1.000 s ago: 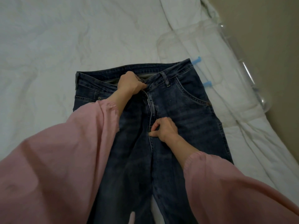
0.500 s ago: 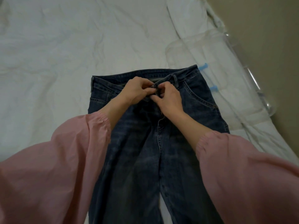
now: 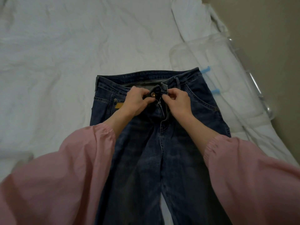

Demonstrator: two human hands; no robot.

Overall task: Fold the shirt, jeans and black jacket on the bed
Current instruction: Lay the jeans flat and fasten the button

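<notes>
Left hand pinches the button flap, right hand the opposite flap of the jeans, flat on the bed from centre to 6 o'clock; fastening before folding, likely, which calls for drawing the flaps together.

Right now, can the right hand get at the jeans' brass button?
Probably yes: the right hand grips the jeans beside the brass button, which faces up, uncovered, on the flap the left hand holds; only the open zipper lies between.
</notes>
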